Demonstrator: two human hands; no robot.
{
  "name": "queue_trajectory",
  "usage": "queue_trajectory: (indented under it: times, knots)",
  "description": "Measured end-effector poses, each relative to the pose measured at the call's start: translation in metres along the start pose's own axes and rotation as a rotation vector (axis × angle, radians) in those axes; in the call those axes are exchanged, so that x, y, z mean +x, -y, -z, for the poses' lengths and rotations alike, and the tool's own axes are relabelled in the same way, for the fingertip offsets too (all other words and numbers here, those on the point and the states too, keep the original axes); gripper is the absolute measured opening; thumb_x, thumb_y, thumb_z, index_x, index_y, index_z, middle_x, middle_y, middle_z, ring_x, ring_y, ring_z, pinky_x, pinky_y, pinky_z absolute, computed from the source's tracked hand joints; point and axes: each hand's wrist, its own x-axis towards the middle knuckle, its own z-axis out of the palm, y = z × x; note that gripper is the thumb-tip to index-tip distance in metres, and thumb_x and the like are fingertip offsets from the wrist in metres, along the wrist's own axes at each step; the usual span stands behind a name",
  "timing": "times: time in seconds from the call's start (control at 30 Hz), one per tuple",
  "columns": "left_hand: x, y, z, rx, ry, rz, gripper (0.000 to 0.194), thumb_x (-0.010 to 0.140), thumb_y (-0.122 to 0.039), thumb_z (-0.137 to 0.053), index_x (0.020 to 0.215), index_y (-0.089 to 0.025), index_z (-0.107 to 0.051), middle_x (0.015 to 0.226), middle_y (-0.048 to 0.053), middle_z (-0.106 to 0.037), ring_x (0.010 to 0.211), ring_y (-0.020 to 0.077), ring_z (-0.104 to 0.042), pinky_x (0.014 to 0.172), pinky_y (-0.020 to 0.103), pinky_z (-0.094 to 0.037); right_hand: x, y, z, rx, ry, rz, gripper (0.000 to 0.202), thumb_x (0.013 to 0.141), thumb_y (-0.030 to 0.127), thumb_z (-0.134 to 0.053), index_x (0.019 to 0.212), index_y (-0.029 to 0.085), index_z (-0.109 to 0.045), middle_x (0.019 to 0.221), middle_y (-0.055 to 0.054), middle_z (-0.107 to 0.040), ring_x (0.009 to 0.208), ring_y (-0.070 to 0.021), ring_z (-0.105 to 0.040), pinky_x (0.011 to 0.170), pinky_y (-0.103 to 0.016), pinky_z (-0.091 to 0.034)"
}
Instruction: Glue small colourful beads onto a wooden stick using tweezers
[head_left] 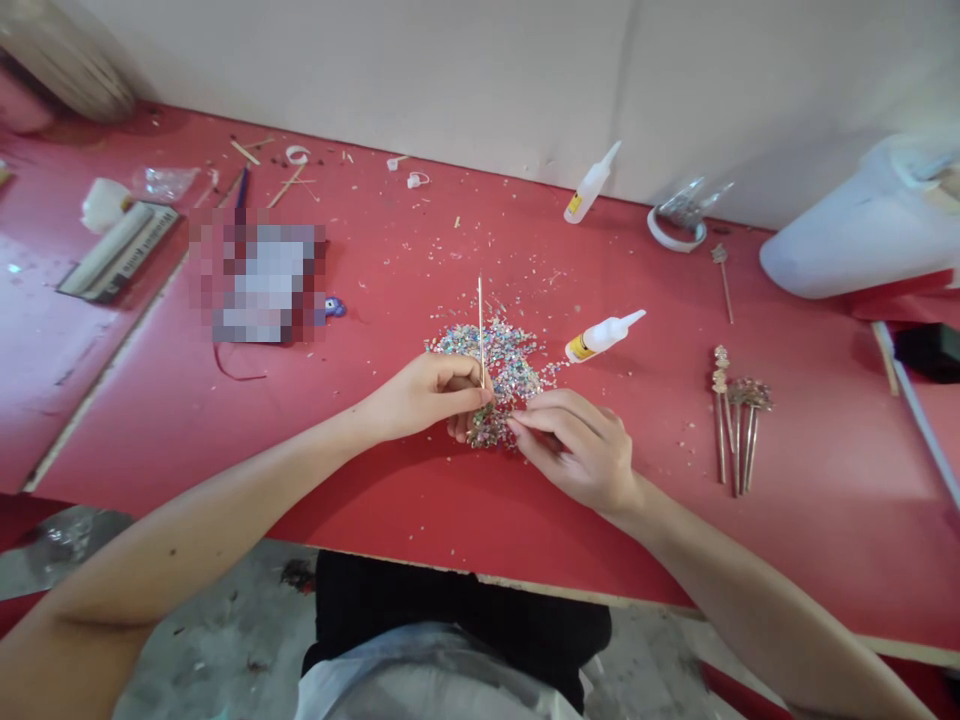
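A thin metallic hairpin (481, 320) is pinched in my left hand (439, 392), its stick pointing away from me and its decorated head (484, 428) toward me. My right hand (577, 440) is close beside that head, thumb and finger pressed together. Whatever sits between those fingertips is too small to make out. Just beyond both hands spreads a loose pile of shiny rhinestones (514, 350). A white glue bottle (604, 336) with a yellow label lies right of the pile, its nozzle pointing right.
Another glue bottle (592, 185) is near the wall. Several decorated hairpins (739, 430) lie at right, near a white cylinder (855, 225) and a tape roll (677, 230). At left are a long box (124, 250) and a blurred-out object (266, 285). The table's front edge (525, 585) is close to me.
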Motion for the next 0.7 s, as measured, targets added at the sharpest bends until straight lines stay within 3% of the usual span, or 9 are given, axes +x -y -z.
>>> queue_trajectory:
  times: [0.7]
  knots:
    - [-0.0006,0.0031,0.0003,0.020,0.013,0.012,0.021,0.088,-0.030,-0.062,0.077,-0.013,-0.057,0.054,-0.003,-0.060,0.049,0.0082,-0.060,0.052,0.019,-0.050,-0.0046,-0.0039,-0.0010,-0.045,0.028,0.051,0.012,0.083,0.010,-0.066,0.093,0.016,-0.062,0.080,-0.003,-0.069,0.067,-0.0101,-0.065,0.057,-0.019,-0.051]
